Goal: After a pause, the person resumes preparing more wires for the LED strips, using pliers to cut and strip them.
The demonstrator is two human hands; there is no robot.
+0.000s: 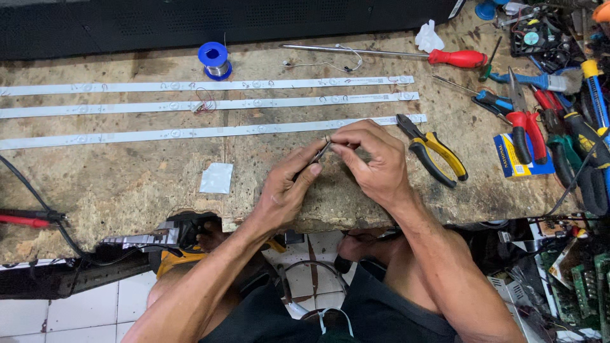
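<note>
We note the left hand [289, 187] closed on tweezers [319, 154], the right hand [372, 159] pinching a thin wire [328, 139] above the workbench [127, 184], near the LED strips [210, 131]. We advise steady wrists and light pressure.

A flat blue-and-yellow box [516, 156] lies at the bench's right — under red-handled cutters [525, 124].

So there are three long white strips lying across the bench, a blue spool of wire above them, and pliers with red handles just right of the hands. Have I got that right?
Nearly. The pliers just right of the right hand have yellow and black handles, not red. The head view shows this. The three white strips and the blue spool above them are as you say.
</note>
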